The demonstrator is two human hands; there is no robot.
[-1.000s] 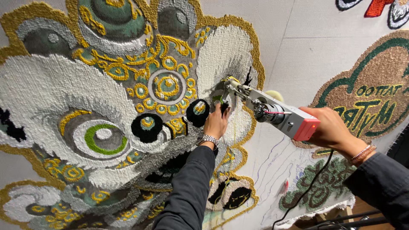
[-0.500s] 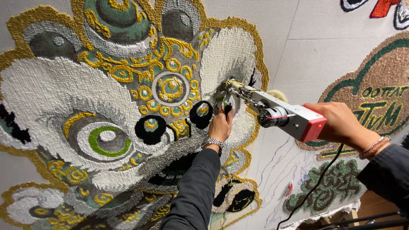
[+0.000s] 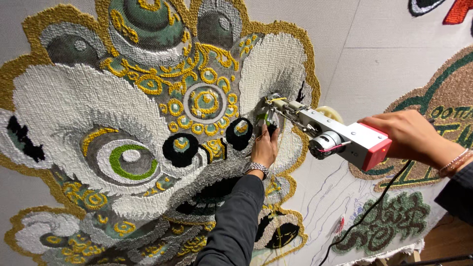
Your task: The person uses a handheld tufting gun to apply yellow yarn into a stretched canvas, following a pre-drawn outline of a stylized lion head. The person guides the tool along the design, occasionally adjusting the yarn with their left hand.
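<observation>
Against the stretched backing cloth (image 3: 374,34), head view: a tufted lion-face panel (image 3: 74,108) in white, gold, green and black fills the left and centre. Tufting gun (image 3: 327,135) sits right of centre on the cloth, beside the right edge of the lion face. Long axis runs from lower right to upper left; needle end points up-left into the pile just right of the black round patches (image 3: 239,133), and the red rear cap points down-right. Body is white, with a round silver motor housing on its underside. A black cord (image 3: 369,212) leaves the rear and drops toward the bottom edge of the cloth.

Right hand (image 3: 406,135): enters from the right edge, forearm nearly level, fingers curled closed over the rear top of the gun, gripping it. Thin bracelets at the wrist; dark sleeve at the frame's right edge.

Left hand (image 3: 265,148): arm in a dark sleeve rises from the bottom centre, wrist straight, wristwatch (image 3: 256,169) on it. Fingers reach upward to the gun's front end near the needle, touching or closing on that part; whether they fully grip it cannot be told, as the fingertips are hidden behind the mechanism.

Rest: a second tufted piece (image 3: 443,98) in brown and green lies at the right edge of the cloth; a green tufted patch (image 3: 384,221) lies below it. Pale sketch lines mark the bare cloth between these and the lion.
</observation>
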